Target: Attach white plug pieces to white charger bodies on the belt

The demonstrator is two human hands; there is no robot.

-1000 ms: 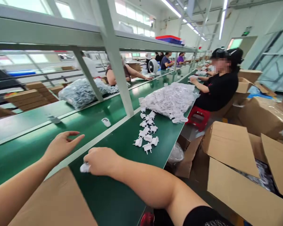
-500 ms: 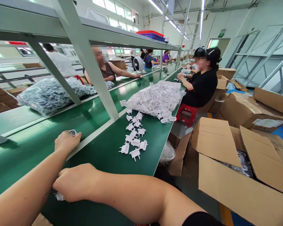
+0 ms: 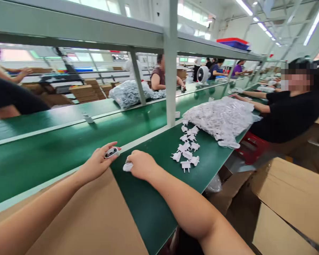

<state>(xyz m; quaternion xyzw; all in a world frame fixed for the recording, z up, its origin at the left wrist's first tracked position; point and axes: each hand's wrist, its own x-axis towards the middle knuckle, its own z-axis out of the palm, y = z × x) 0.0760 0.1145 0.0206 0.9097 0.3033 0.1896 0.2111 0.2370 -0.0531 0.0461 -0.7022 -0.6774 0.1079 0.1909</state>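
Observation:
My left hand [image 3: 97, 163] pinches a small white plastic housing [image 3: 111, 152] with a dark opening, held just above the edge of the green conveyor belt [image 3: 42, 156]. My right hand [image 3: 140, 164] rests on the green worktable [image 3: 159, 198], its fingers curled over a small white plastic part [image 3: 127, 166]. Several loose white plug parts [image 3: 187, 150] lie on the table a little to the right of my right hand. Behind them sits a clear bag full of white plug parts [image 3: 220, 117].
A cardboard sheet [image 3: 90, 219] lies under my left forearm. A grey upright post [image 3: 170, 63] stands beyond my hands. A person in black [image 3: 289, 113] sits at the right by a red stool [image 3: 251, 147]. Open cardboard boxes [image 3: 289, 209] stand lower right. Other workers sit across the belt.
My left hand has picked the white housing off the belt and drawn it back toward me. My right hand, still closed on its white part, has come alongside it. The view swung left.

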